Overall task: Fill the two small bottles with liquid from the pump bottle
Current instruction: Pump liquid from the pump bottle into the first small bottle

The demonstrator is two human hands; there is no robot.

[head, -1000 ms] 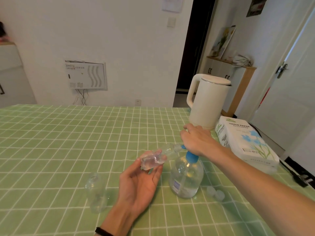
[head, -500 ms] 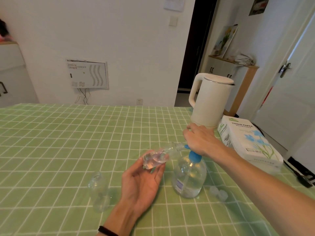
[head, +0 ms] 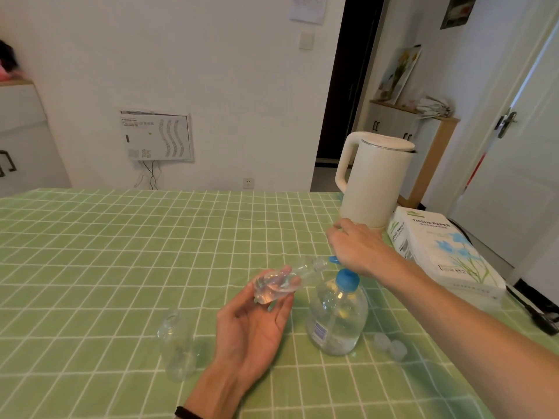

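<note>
Toward the surface's right edge stands the pump bottle, nozzle meeting a tilted small bottle pinched in the left hand's fingers. The right hand covers the pump head, hiding how its fingers lie. A second small bottle stands leftward; two blurred caps, kettle and tissue box sit rightward.

Home dining room: checked tablecloth, kettle, tissue pack (white door beyond).
</note>
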